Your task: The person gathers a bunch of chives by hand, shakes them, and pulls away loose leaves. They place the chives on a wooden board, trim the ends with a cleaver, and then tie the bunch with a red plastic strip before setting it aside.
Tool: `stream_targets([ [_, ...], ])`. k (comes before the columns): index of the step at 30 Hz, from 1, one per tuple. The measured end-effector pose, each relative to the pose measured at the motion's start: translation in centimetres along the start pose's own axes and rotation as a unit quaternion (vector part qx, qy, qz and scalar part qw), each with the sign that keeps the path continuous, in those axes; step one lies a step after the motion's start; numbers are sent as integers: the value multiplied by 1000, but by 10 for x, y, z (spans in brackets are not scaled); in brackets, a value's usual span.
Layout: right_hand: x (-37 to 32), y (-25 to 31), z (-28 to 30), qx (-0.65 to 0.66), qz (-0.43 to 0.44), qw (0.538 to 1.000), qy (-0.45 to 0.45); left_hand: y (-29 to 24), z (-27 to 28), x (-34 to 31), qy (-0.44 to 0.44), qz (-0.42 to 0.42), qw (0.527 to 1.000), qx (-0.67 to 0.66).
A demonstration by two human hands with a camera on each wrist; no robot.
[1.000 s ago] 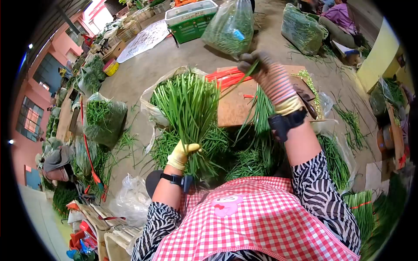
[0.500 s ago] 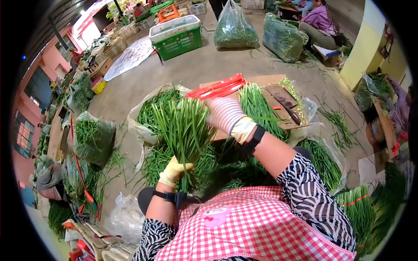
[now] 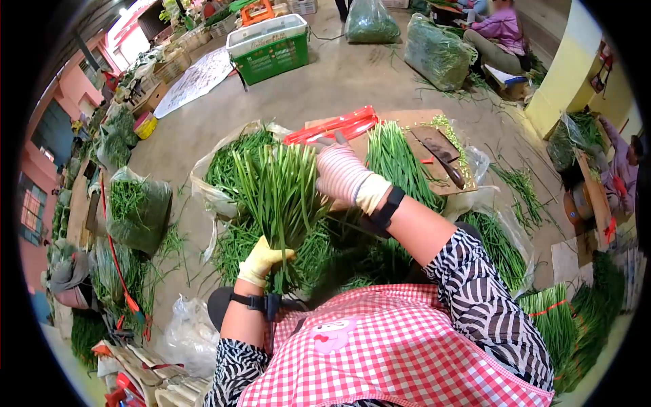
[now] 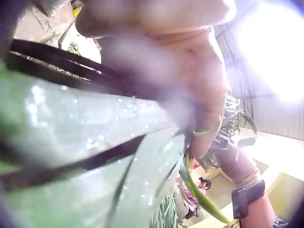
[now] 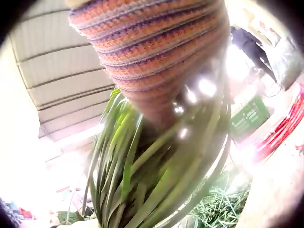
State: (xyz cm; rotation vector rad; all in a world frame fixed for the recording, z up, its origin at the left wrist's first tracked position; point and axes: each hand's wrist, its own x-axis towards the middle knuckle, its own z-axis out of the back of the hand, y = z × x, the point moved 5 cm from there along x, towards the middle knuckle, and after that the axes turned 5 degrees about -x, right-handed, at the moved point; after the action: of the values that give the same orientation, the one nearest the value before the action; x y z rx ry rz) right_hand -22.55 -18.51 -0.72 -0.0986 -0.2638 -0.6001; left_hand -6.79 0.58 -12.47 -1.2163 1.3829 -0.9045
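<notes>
My left hand, in a pale yellow glove, grips a thick bunch of garlic chives low down, the cut ends pointing up. In the left wrist view, blurred chive blades fill the near side, below the hand. My right hand, in a striped glove with dark fingertips, touches the bunch's upper right side. The right wrist view shows the striped glove against green blades that hide its fingers; I cannot tell how they close. A second bunch of chives lies just right, on the wooden board.
Red ties lie on the board beside a dark knife and chopped bits. Loose chives fill a plastic bag at left. Tied bundles stand lower right. A green crate and stuffed bags stand farther off.
My right hand has come down and left from above the board, where it held a single blade, to the bunch's side. The left hand keeps its grip on the bunch.
</notes>
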Motion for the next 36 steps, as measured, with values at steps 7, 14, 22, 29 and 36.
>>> stream_targets([
  [7,2,-4,18,-47,-10,999,-10,0,2,0,-8,-13,999,-36],
  [14,-23,-102,66,315,-237,915,-82,7,32,-3,-28,-41,995,-85],
  [22,-49,-29,26,347,-52,929,117,-10,38,-16,-41,-83,994,-62],
  [29,-3,-21,6,482,-151,862,32,-4,29,-4,5,-43,997,-64],
  [36,-22,-54,20,721,-221,655,-54,2,39,-7,-37,-44,997,-56],
])
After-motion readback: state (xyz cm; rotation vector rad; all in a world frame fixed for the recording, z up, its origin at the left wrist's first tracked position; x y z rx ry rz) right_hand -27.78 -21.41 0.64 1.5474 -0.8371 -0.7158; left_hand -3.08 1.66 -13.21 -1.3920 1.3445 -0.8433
